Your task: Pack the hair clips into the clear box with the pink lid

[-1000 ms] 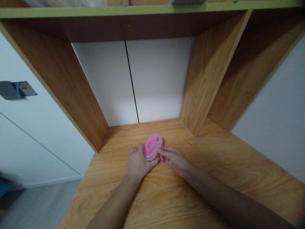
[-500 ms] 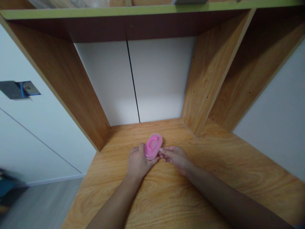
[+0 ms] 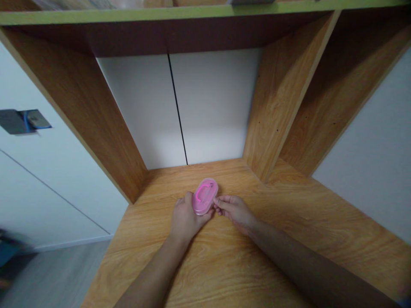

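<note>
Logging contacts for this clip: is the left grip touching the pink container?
Touching. The head view shows the left grip against the left side and near end of the pink container, with no gap visible between them.

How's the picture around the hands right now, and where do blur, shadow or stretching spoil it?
Head view, centre: left hand, right hand and pink case readable, slightly soft; head view, lower left: bluish object smeared; head view, top: shelf underside in dark shadow; head view, sides: apparent wide-angle stretch, left wooden panel slanting steeply.
</note>
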{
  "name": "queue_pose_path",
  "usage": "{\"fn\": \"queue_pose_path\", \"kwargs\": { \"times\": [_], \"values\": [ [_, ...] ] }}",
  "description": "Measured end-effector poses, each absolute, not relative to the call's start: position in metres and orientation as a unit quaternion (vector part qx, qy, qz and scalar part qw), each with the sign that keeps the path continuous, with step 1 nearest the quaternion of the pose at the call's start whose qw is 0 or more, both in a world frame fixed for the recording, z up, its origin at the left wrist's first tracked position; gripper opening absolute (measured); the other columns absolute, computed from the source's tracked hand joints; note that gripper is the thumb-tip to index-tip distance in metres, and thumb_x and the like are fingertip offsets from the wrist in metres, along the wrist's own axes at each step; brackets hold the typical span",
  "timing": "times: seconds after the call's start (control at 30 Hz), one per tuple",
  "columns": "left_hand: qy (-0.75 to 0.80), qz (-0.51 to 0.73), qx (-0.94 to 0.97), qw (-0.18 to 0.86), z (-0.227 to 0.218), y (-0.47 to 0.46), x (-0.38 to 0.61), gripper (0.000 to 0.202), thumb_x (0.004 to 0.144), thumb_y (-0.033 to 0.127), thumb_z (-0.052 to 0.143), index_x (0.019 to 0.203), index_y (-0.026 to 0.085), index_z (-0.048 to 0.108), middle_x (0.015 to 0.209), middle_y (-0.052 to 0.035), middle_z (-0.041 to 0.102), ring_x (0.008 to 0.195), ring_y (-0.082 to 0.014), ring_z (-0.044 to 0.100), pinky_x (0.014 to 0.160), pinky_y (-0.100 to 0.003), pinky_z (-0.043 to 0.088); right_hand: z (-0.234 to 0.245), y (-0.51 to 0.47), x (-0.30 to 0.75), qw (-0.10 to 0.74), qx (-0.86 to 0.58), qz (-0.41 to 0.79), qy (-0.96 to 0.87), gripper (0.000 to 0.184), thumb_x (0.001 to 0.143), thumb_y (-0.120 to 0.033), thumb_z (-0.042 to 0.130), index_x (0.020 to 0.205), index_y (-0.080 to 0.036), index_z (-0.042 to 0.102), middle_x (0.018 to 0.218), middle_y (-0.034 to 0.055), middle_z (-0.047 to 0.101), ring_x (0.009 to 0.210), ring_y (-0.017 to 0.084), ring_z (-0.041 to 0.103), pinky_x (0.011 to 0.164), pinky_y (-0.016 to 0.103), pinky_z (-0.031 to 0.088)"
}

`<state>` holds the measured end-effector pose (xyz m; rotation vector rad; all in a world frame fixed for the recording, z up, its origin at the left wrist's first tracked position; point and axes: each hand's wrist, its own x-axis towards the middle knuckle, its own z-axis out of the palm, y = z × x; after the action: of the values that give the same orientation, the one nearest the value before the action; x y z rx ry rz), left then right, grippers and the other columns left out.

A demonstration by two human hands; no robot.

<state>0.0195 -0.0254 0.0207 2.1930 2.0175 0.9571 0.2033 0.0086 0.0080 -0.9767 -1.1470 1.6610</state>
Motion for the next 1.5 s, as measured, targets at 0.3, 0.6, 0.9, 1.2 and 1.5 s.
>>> {"fn": "queue_pose_path", "kwargs": {
  "times": [0.3, 0.6, 0.9, 1.2, 1.5],
  "values": [
    [0.659, 0.276, 0.699, 0.032, 0.021, -0.025, 0.022, 0.049, 0.073, 0.06, 0.071, 0.092, 0.023, 0.045, 0.083, -0.0074, 0.069, 0.075, -0.0264, 0.068, 0.062, -0.029, 0.043, -0.004, 0.014, 0.2, 0.416, -0.411, 0.599, -0.547, 0.047, 0.076, -0.064, 0.069, 0.071, -0.02, 0.054, 0.061, -0.0031, 0.054, 0.055, 0.011, 0.046, 0.058, 0.028, 0.036],
    [0.659, 0.271, 0.701, 0.036, 0.019, -0.025, 0.025, 0.049, 0.074, 0.06, 0.07, 0.094, 0.022, 0.046, 0.083, -0.0091, 0.07, 0.075, -0.0278, 0.07, 0.061, -0.029, 0.044, -0.007, 0.011, 0.197, 0.413, -0.425, 0.588, -0.55, 0.047, 0.078, -0.066, 0.064, 0.074, -0.021, 0.051, 0.061, -0.004, 0.054, 0.053, 0.011, 0.046, 0.056, 0.027, 0.036],
    [0.659, 0.268, 0.702, 0.031, 0.021, -0.026, 0.023, 0.049, 0.074, 0.059, 0.071, 0.094, 0.022, 0.047, 0.082, -0.0092, 0.07, 0.075, -0.0278, 0.07, 0.062, -0.03, 0.046, 0.005, 0.008, 0.201, 0.415, -0.424, 0.56, -0.578, 0.039, 0.081, -0.056, 0.065, 0.07, -0.021, 0.051, 0.058, -0.0047, 0.052, 0.053, 0.011, 0.046, 0.055, 0.026, 0.034],
    [0.65, 0.271, 0.709, 0.039, 0.021, -0.025, 0.02, 0.049, 0.072, 0.056, 0.074, 0.095, 0.021, 0.048, 0.081, -0.0084, 0.07, 0.075, -0.0279, 0.07, 0.061, -0.03, 0.046, 0.007, 0.009, 0.202, 0.38, -0.455, 0.571, -0.568, 0.044, 0.077, -0.061, 0.065, 0.064, -0.022, 0.051, 0.053, -0.0028, 0.056, 0.045, 0.011, 0.049, 0.049, 0.026, 0.038],
    [0.575, 0.364, 0.715, 0.164, 0.018, -0.021, 0.014, 0.064, 0.064, 0.051, 0.085, 0.111, 0.019, 0.054, 0.102, -0.0087, 0.072, 0.091, -0.0262, 0.071, 0.076, -0.036, 0.055, 0.036, 0.003, 0.216, 0.398, -0.476, 0.451, -0.642, 0.043, 0.079, -0.05, 0.065, 0.052, -0.021, 0.047, 0.045, -0.0048, 0.044, 0.044, 0.009, 0.036, 0.046, 0.025, 0.025]
  ]
}}
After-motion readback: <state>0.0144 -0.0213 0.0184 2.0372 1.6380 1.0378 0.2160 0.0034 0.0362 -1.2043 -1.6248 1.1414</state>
